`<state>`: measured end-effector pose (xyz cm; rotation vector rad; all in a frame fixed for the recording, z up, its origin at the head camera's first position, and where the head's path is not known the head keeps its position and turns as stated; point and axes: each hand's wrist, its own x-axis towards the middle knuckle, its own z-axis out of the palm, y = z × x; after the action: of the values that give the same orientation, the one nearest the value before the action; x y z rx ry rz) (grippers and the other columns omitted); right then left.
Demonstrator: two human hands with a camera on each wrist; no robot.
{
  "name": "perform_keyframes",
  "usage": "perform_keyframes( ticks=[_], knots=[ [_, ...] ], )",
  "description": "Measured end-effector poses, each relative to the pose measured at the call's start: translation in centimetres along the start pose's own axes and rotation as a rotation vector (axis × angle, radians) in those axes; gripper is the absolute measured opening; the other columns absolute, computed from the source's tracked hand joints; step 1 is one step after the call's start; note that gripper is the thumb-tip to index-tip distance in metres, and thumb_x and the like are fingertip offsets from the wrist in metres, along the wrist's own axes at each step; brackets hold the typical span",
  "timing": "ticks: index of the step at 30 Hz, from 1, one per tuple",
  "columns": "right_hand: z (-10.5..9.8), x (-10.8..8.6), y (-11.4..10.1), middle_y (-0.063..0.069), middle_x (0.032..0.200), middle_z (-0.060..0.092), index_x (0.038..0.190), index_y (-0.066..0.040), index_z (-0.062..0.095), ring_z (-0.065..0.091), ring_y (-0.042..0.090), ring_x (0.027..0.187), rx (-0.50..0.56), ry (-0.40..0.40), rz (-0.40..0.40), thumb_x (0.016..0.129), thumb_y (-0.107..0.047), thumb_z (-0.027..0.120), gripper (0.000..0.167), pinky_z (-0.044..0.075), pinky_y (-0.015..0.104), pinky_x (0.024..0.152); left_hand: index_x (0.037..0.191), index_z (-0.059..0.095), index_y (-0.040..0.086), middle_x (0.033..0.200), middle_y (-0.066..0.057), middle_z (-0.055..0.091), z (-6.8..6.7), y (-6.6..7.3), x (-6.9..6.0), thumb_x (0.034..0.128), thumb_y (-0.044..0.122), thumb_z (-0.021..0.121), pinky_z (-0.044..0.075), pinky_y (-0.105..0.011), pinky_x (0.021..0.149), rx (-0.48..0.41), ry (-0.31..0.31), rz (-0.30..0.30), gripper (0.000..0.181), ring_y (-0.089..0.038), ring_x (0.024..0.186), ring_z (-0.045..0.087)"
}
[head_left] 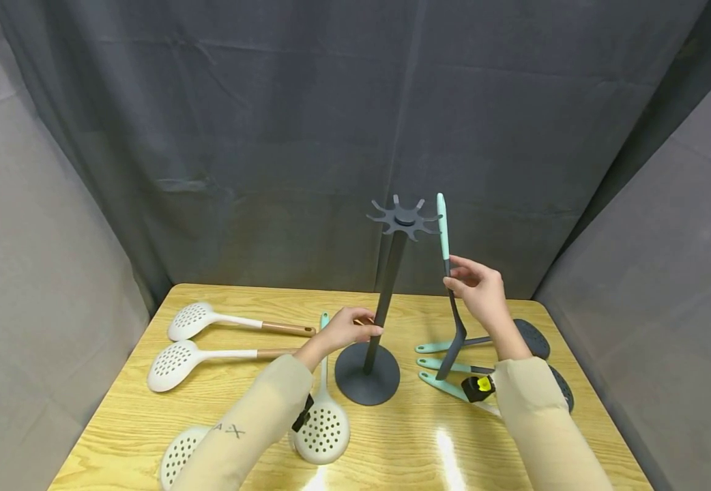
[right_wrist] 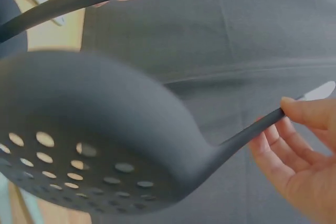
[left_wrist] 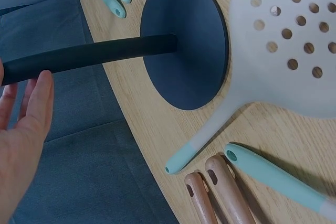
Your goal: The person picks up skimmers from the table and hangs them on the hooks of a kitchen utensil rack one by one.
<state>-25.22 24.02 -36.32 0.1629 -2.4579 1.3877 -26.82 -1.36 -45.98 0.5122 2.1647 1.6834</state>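
A dark utensil stand [head_left: 386, 293] with a round base and a star-shaped hook top rises from the table. My left hand [head_left: 348, 329] holds its pole between thumb and fingers, a little above the base. To the right of the stand, my right hand [head_left: 481, 290] pinches the shaft of a black skimmer [head_left: 443, 235] with a mint handle. That skimmer hangs nearly upright, handle up, its tip beside the hooks; whether it touches them I cannot tell. In the right wrist view, the perforated skimmer head [right_wrist: 105, 93] fills the near left.
Two white skimmers [head_left: 174, 365] with wooden handles lie at the left. A white skimmer [head_left: 321, 429] with a mint handle lies before the base; my left sleeve partly covers another white head [head_left: 180, 453]. Black skimmers [head_left: 532, 339] and a mint handle [head_left: 441, 385] with a pale shaft lie right.
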Motion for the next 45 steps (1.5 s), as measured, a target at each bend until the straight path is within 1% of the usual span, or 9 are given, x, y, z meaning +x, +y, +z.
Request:
perform_keyframes(
  ticks=[5, 11, 14, 24, 30, 35, 39, 42, 45],
  knots=[
    [-0.4, 0.2, -0.8, 0.019, 0.097, 0.061, 0.124, -0.004, 0.057, 0.058, -0.003, 0.075, 0.033, -0.016, -0.054, 0.084, -0.004, 0.065, 0.041, 0.051, 0.013, 0.062, 0.119, 0.057, -0.002, 0.100, -0.012, 0.058, 0.0, 0.0, 0.0, 0.0846, 0.018, 0.066, 0.054, -0.030, 0.077, -0.006, 0.000, 0.002, 0.041, -0.024, 0.089, 0.062],
    [-0.8, 0.3, -2.0, 0.022, 0.099, 0.062, 0.123, -0.001, 0.057, 0.065, 0.013, 0.082, 0.052, -0.026, -0.092, 0.083, 0.000, 0.064, 0.040, 0.051, 0.012, 0.066, 0.119, 0.057, -0.002, 0.101, -0.013, 0.058, 0.0, 0.1, 0.0, 0.0850, 0.018, 0.066, 0.054, -0.031, 0.078, -0.002, -0.003, 0.005, 0.040, -0.026, 0.090, 0.062],
    [-0.8, 0.5, -1.8, 0.021, 0.099, 0.063, 0.123, -0.003, 0.058, 0.065, 0.016, 0.084, 0.041, -0.034, -0.097, 0.083, -0.001, 0.064, 0.040, 0.051, 0.012, 0.067, 0.119, 0.056, -0.003, 0.101, -0.014, 0.058, 0.0, 0.2, -0.1, 0.0852, 0.018, 0.066, 0.054, -0.031, 0.078, -0.001, -0.004, 0.005, 0.041, -0.026, 0.091, 0.062],
    [-0.9, 0.5, -1.7, 0.021, 0.097, 0.063, 0.120, -0.001, 0.059, 0.065, 0.017, 0.081, 0.047, -0.071, -0.155, 0.082, 0.002, 0.064, 0.039, 0.050, 0.012, 0.068, 0.121, 0.056, -0.001, 0.103, -0.013, 0.058, 0.0, 0.2, 0.0, 0.0853, 0.019, 0.066, 0.053, -0.031, 0.079, 0.008, -0.004, -0.003, 0.042, -0.026, 0.092, 0.061],
    [-0.8, 0.5, -1.8, 0.026, 0.097, 0.062, 0.118, 0.003, 0.060, 0.064, 0.006, 0.079, 0.093, -0.071, -0.203, 0.081, 0.007, 0.063, 0.037, 0.050, 0.011, 0.068, 0.120, 0.056, -0.002, 0.103, -0.016, 0.058, 0.1, 0.2, 0.0, 0.0859, 0.018, 0.065, 0.053, -0.033, 0.079, 0.003, -0.009, 0.013, 0.040, -0.032, 0.095, 0.060],
    [-0.8, -0.1, -3.1, 0.030, 0.096, 0.060, 0.114, 0.010, 0.059, 0.061, 0.002, 0.077, 0.109, -0.060, -0.249, 0.079, 0.014, 0.061, 0.036, 0.049, 0.010, 0.069, 0.120, 0.055, -0.005, 0.103, -0.021, 0.057, 0.1, 1.1, -0.6, 0.0868, 0.015, 0.063, 0.054, -0.033, 0.078, 0.001, -0.021, 0.019, 0.040, -0.040, 0.097, 0.058],
    [-0.6, -0.3, -3.6, 0.031, 0.095, 0.060, 0.112, 0.012, 0.059, 0.060, 0.002, 0.077, 0.104, -0.048, -0.258, 0.078, 0.016, 0.060, 0.034, 0.050, 0.011, 0.070, 0.120, 0.053, -0.008, 0.104, -0.025, 0.055, 0.1, 1.9, -1.1, 0.0872, 0.011, 0.062, 0.052, -0.041, 0.082, -0.004, -0.032, 0.020, 0.039, -0.044, 0.098, 0.056],
    [-0.4, -0.3, -3.3, 0.031, 0.095, 0.059, 0.111, 0.012, 0.059, 0.060, 0.003, 0.078, 0.123, -0.047, -0.267, 0.078, 0.018, 0.060, 0.034, 0.050, 0.011, 0.071, 0.120, 0.054, -0.006, 0.104, -0.024, 0.056, 0.1, 1.5, -0.9, 0.0872, 0.012, 0.062, 0.051, -0.042, 0.083, -0.001, -0.028, 0.021, 0.039, -0.042, 0.098, 0.056],
    [-0.2, -0.2, -2.8, 0.032, 0.096, 0.058, 0.111, 0.013, 0.059, 0.061, 0.002, 0.080, 0.149, -0.050, -0.277, 0.078, 0.018, 0.059, 0.034, 0.050, 0.012, 0.073, 0.119, 0.057, -0.003, 0.103, -0.020, 0.057, 0.2, 0.9, -0.5, 0.0866, 0.015, 0.064, 0.053, -0.038, 0.081, 0.008, -0.015, 0.019, 0.038, -0.037, 0.097, 0.058]
  ],
)
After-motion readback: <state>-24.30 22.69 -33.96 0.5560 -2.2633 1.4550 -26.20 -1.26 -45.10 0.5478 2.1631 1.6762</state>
